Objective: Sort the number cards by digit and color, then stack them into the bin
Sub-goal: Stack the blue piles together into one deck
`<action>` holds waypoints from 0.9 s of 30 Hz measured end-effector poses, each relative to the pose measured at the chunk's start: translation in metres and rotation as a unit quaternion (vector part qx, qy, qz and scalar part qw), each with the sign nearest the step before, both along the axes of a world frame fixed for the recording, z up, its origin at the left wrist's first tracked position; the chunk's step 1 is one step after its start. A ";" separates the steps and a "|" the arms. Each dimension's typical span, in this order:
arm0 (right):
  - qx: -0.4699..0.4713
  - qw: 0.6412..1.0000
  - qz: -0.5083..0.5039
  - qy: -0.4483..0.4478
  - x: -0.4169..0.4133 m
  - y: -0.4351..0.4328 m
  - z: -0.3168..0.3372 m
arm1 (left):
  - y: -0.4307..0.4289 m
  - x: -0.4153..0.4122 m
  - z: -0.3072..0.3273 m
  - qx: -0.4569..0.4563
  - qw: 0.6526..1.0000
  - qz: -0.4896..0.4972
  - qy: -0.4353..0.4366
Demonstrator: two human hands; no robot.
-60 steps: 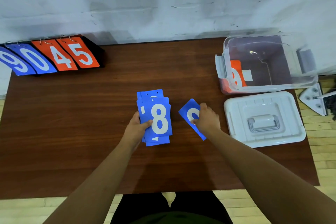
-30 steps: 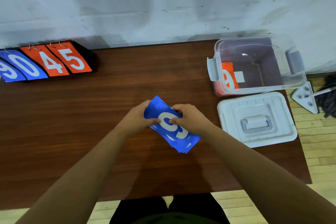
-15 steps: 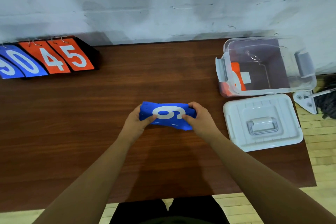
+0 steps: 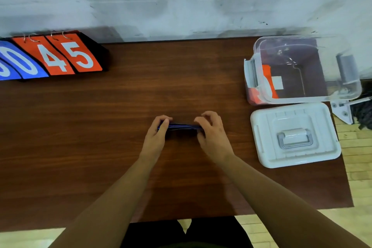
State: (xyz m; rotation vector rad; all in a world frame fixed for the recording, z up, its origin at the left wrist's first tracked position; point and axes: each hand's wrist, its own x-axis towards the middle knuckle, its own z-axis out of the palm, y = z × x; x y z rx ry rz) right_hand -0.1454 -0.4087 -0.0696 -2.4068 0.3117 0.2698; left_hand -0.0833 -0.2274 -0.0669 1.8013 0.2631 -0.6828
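Note:
A stack of blue number cards (image 4: pixel 182 126) stands on its edge on the brown table (image 4: pixel 100 147), seen edge-on as a thin dark blue strip. My left hand (image 4: pixel 156 135) grips its left end and my right hand (image 4: pixel 211 133) grips its right end. At the far right stands the clear plastic bin (image 4: pixel 342 78), with orange number cards (image 4: pixel 268 84) lying inside against its left wall.
The bin's white lid (image 4: pixel 293 135) lies flat just in front of the bin. A flip scoreboard (image 4: pixel 50 56) showing blue and orange digits sits at the far left by the wall. A metal bracket (image 4: pixel 344 109) pokes out beyond the table's right edge.
The loose blue cards were gathered into one stack held by both hands. The stack then tipped from face-up onto its edge, so the digit no longer shows.

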 end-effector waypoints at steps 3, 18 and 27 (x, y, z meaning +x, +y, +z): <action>-0.107 0.993 0.013 -0.040 0.003 0.003 -0.005 | -0.007 0.002 -0.001 -0.021 1.000 -0.017 -0.008; 0.351 0.910 -0.215 0.060 0.015 -0.016 0.056 | -0.045 0.015 0.043 -0.066 0.997 0.028 -0.011; 0.345 0.915 -0.208 -0.006 0.008 -0.055 0.127 | -0.130 0.013 0.130 -0.111 0.990 0.033 -0.078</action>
